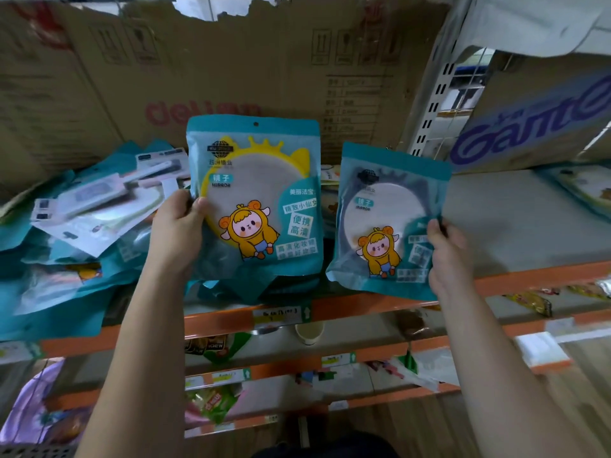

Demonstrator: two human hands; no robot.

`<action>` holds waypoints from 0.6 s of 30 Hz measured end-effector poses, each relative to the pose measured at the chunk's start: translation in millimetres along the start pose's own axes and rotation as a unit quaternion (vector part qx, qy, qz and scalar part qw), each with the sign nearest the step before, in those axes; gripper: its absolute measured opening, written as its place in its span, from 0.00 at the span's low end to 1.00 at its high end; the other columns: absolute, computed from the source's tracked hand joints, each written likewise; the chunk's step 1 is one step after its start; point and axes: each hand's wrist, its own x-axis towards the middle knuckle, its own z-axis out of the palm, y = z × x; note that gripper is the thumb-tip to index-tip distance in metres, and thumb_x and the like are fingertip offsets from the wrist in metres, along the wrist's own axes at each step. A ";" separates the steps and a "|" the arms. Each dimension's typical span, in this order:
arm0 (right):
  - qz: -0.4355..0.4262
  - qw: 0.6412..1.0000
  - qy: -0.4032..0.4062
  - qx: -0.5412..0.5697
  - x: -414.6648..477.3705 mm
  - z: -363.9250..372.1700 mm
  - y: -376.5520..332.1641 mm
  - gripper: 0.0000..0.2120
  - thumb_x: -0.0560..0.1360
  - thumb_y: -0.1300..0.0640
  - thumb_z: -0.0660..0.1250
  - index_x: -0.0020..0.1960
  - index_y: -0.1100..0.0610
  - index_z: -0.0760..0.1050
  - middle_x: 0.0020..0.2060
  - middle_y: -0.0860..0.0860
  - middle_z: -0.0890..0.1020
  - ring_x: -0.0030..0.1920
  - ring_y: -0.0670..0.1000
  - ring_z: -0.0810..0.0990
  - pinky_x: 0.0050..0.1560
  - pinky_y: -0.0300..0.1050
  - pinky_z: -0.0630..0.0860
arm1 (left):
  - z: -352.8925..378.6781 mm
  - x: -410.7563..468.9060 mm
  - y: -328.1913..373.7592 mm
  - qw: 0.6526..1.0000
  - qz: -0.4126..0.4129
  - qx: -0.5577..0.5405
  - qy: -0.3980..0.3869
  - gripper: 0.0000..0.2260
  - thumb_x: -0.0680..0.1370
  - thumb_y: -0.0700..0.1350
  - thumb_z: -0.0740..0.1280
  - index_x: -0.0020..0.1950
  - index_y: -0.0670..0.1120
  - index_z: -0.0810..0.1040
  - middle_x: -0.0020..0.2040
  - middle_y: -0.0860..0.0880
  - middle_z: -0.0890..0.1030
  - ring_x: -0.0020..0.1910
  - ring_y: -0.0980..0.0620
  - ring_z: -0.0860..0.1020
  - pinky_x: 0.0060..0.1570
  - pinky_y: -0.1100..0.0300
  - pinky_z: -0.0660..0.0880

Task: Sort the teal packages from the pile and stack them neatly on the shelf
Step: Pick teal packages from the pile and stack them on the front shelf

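My left hand (177, 226) grips the left edge of a teal mirror package (261, 193) with a yellow-rimmed mirror inside, held upright above the shelf front. My right hand (446, 256) pinches the right edge of a second teal package (383, 219), this one with a dark-rimmed mirror, held upright beside the first. Both show a yellow cartoon figure. A loose pile of teal packages (66, 246) lies on the shelf to the left. More teal packages lie under the left-hand one.
The grey shelf board (515, 219) has an orange front rail (363, 307). Cardboard boxes (231, 61) stand at the back, another printed box (535, 127) at the right. Snack packets and a paper cup (309, 332) sit on the lower shelves.
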 end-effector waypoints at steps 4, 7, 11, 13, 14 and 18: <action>-0.032 0.999 0.030 -0.013 -6.3 0.2 0.8 0.04 0.79 0.55 0.64 0.51 0.52 0.78 0.40 0.46 0.85 0.40 0.47 0.84 0.37 0.39 0.80 | -2.4 -2.7 -1.6 1.000 0.010 0.020 -0.010 0.11 0.81 0.45 0.61 0.38 0.46 0.67 0.35 0.49 0.70 0.34 0.52 0.68 0.32 0.56 0.65; -0.037 0.998 0.051 -0.006 -6.2 -5.8 -1.9 0.04 0.79 0.55 0.65 0.50 0.52 0.79 0.40 0.46 0.85 0.40 0.47 0.85 0.35 0.39 0.79 | 2.3 -8.2 2.1 1.000 0.014 0.017 -0.009 0.10 0.81 0.45 0.61 0.40 0.46 0.69 0.35 0.49 0.71 0.34 0.52 0.69 0.32 0.57 0.66; -0.035 0.998 0.057 -0.002 -1.3 -22.0 -11.4 0.04 0.79 0.54 0.65 0.48 0.50 0.79 0.39 0.45 0.85 0.39 0.46 0.85 0.34 0.38 0.79 | 17.4 -19.7 13.1 1.000 0.022 0.007 -0.018 0.09 0.81 0.44 0.60 0.44 0.41 0.72 0.38 0.44 0.75 0.37 0.49 0.73 0.37 0.53 0.71; -0.038 0.998 0.057 -0.009 4.0 -35.2 -17.2 0.04 0.79 0.54 0.65 0.48 0.51 0.79 0.39 0.45 0.85 0.39 0.46 0.84 0.35 0.39 0.79 | 30.2 -26.9 19.3 0.999 0.026 -0.001 -0.019 0.09 0.81 0.44 0.60 0.46 0.39 0.72 0.39 0.42 0.74 0.39 0.47 0.72 0.39 0.51 0.70; -0.039 0.998 0.057 -0.012 7.5 -43.3 -20.5 0.04 0.79 0.54 0.65 0.48 0.51 0.79 0.39 0.45 0.85 0.39 0.46 0.84 0.36 0.40 0.79 | 38.2 -31.5 22.3 0.999 0.027 -0.001 -0.019 0.09 0.81 0.44 0.60 0.44 0.40 0.71 0.38 0.44 0.73 0.38 0.47 0.71 0.38 0.52 0.69; -0.034 0.998 0.047 -0.025 25.5 -85.3 -35.0 0.05 0.79 0.54 0.64 0.49 0.52 0.78 0.39 0.46 0.85 0.40 0.48 0.84 0.41 0.45 0.80 | 81.4 -56.7 37.2 1.000 0.024 0.001 -0.012 0.12 0.81 0.45 0.60 0.37 0.49 0.68 0.34 0.51 0.70 0.33 0.53 0.69 0.33 0.57 0.66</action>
